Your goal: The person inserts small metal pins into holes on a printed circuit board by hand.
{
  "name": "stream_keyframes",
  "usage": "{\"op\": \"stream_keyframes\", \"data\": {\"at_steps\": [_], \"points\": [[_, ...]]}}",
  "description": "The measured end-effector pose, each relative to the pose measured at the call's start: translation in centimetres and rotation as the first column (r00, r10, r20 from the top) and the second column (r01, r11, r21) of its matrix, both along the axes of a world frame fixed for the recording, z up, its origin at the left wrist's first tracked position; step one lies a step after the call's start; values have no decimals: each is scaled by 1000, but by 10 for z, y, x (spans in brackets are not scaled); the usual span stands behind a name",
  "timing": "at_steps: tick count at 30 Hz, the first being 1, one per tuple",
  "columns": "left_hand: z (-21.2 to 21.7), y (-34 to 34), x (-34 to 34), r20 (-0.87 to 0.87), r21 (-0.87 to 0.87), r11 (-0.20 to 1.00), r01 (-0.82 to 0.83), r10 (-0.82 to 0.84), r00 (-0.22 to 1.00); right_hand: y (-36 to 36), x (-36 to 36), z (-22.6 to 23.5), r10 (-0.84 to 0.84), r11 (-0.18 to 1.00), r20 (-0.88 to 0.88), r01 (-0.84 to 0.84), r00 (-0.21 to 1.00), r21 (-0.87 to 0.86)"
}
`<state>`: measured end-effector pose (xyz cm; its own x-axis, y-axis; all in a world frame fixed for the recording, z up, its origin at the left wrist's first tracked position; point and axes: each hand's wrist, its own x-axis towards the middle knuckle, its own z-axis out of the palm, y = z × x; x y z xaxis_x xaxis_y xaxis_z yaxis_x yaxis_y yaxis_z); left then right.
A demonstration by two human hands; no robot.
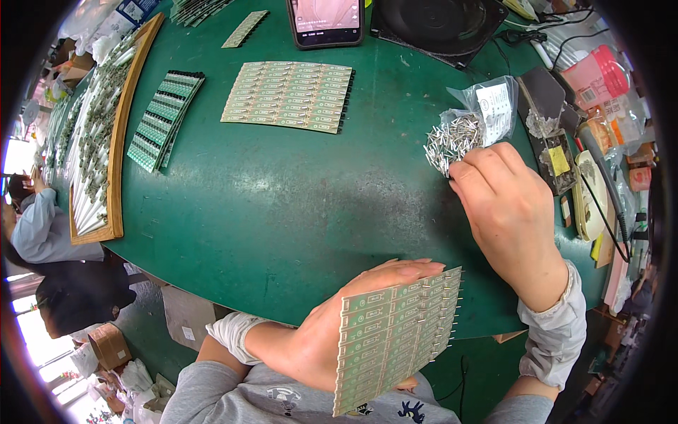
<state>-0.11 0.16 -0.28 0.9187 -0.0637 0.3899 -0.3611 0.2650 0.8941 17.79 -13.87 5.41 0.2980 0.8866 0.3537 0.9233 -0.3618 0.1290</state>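
Apparently for visibility, the left hand (311,348) is gripping the circuit board (395,343) aslant near the edge of the bench (304,198). The right hand (510,205) is pinching at handily heaped pins (455,138); whether it's holding any is unclear.

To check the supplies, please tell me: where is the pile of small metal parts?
In the head view, the pile of small metal parts lies on the green table, right of centre, by the clear plastic bag and the right hand.
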Motion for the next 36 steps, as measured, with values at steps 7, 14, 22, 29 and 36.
{"op": "stream_keyframes", "data": {"at_steps": [7, 14, 22, 29, 36], "points": [[3, 6, -1, -53, 64, 996, 54, -51, 997, 4, 0, 2, -4, 997, 83, 11, 997, -76], [-1, -1, -3, -29, -9, 1000, 7, -7, 1000, -6, 3, 11, -20, 999, -64, 17, 998, -43], [3, 1, -1, -28, -26, 1000, 10, -11, 1000, -17, -2, 11, -29, 989, -236, 62, 971, 136], [10, 4, 0, -77, -24, 998, 57, -59, 995, -20, -25, 32, 231, 930, -372, -92, 899, 356], [8, 1, 0, -61, -62, 997, 49, -53, 997, -22, -48, 37, 382, 909, -715, -101, 585, 403]]}}
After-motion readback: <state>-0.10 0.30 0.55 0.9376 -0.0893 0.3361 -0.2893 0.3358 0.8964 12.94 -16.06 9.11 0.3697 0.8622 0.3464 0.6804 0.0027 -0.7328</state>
